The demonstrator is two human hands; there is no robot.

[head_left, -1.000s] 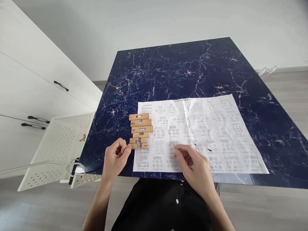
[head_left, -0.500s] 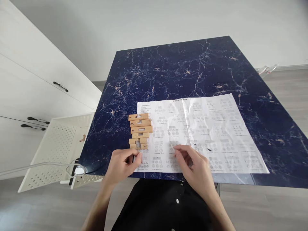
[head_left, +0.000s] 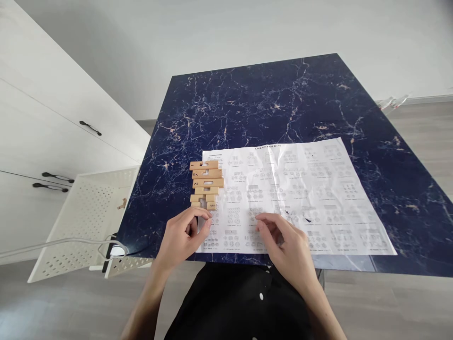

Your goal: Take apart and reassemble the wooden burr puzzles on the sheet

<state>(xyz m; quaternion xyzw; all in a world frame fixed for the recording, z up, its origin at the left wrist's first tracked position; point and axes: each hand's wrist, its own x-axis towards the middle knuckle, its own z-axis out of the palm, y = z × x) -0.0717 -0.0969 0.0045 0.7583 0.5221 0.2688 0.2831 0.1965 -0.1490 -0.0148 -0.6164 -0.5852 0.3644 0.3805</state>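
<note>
Several notched wooden puzzle sticks [head_left: 207, 182] lie side by side in a column over the left edge of a large printed paper sheet [head_left: 318, 198]. Some carry handwritten digits such as 1, 3 and 2; the one nearest me has dark marks on its right end. My left hand [head_left: 182, 233] is just below that stick, its bent fingers at or against the stick's near edge. Thumb and forefinger are apart, with nothing held. My right hand [head_left: 285, 241] rests on the sheet's lower middle, fingers loosely curved, thumb and forefinger tips close together, nothing visible between them.
The sheet lies creased on a dark blue marbled table [head_left: 247, 108], with small dark tears near its middle. White cabinets [head_left: 53, 123] with black handles stand at left. A white perforated panel [head_left: 81, 212] and a pale cable [head_left: 63, 241] are beside the table's left edge.
The wooden sticks have shifted slightly away from me, and the column looks more compact. My left hand's fingers have moved forward with them. My right hand has stayed in place.
</note>
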